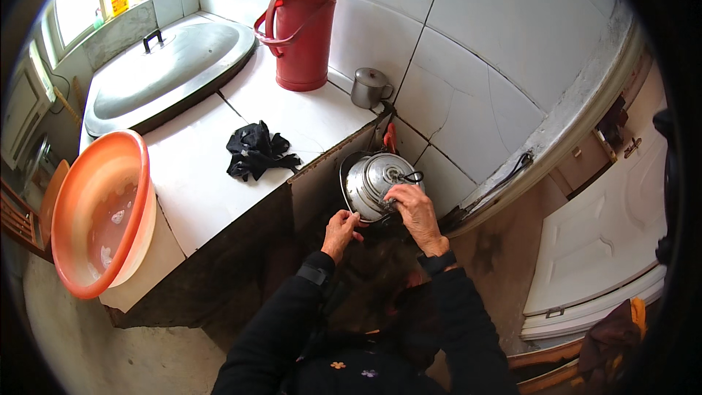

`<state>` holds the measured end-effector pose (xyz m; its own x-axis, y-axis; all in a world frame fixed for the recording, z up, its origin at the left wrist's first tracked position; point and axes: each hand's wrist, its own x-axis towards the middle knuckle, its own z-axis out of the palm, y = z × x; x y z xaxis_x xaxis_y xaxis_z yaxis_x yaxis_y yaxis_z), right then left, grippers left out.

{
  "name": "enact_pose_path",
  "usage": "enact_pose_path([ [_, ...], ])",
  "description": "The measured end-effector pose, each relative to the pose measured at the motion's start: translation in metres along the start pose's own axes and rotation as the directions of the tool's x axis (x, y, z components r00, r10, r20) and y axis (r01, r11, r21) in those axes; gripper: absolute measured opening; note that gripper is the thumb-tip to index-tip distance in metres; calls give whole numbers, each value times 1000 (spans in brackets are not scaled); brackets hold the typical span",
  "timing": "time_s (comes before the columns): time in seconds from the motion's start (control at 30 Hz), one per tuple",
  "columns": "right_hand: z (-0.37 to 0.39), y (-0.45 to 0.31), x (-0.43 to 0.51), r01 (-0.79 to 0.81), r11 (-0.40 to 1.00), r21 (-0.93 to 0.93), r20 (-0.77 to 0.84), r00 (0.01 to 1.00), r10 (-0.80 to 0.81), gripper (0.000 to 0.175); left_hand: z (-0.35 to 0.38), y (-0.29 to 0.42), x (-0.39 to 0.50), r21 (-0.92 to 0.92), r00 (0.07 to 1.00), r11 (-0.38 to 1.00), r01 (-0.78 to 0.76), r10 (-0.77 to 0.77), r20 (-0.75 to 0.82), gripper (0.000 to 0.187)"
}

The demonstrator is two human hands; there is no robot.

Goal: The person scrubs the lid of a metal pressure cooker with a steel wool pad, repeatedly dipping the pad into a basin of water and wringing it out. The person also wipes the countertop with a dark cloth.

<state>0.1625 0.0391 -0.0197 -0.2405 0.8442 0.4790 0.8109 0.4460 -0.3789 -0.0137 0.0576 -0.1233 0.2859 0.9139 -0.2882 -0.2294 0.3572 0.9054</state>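
A silvery metal kettle [359, 184] stands in the dark recess beside the tiled counter, its domed lid [388, 167] on and dark marks on its side. My left hand [340, 233] pinches the thin bail handle [343, 193] at the kettle's near edge. Against the near side of the lid, my right hand [418, 216] presses a small grey wad [389, 204], apparently a steel wool scourer, mostly hidden by the fingers. A black loop [411, 176] rises from the lid just beyond that hand. What lies under the kettle is too dark to make out.
On the white-tiled counter [189, 175] lie a crumpled black cloth [258, 151], a red thermos flask [305, 38], a metal mug [369, 89] and a large lidded pan [170, 71]. An orange plastic basin [101, 219] of cloudy water sits at the left edge. A tiled wall [466, 77] borders the right.
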Motion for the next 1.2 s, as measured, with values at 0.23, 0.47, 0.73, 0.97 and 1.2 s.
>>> enact_pose_path([
  [0.23, -33, 4, 14, -84, 955, 286, -476, 852, 217, 15, 1, -1, 0, -10, 1000, 1000, -19, 19, 24, 28],
  [0.47, -8, 20, -10, -79, 991, -108, -123, 990, 65, 24, -2, -2, 3, 50, 999, 999, -8, 6, 53, 29],
  [0.73, 10, 39, -23, -108, 992, -67, -137, 986, 98, 21, -6, 0, 4, 103, 999, 994, 31, -35, 40, 30],
  [0.97, 13, 37, -22, -24, 974, -223, -103, 995, 1, 17, -8, -7, 10, 20, 999, 999, 26, -27, 35, 23],
  [1.2, 9, 38, -28, -100, 988, -115, -166, 983, 80, 17, 0, 30, -7, 35, 991, 992, -123, 121, 60, 26],
])
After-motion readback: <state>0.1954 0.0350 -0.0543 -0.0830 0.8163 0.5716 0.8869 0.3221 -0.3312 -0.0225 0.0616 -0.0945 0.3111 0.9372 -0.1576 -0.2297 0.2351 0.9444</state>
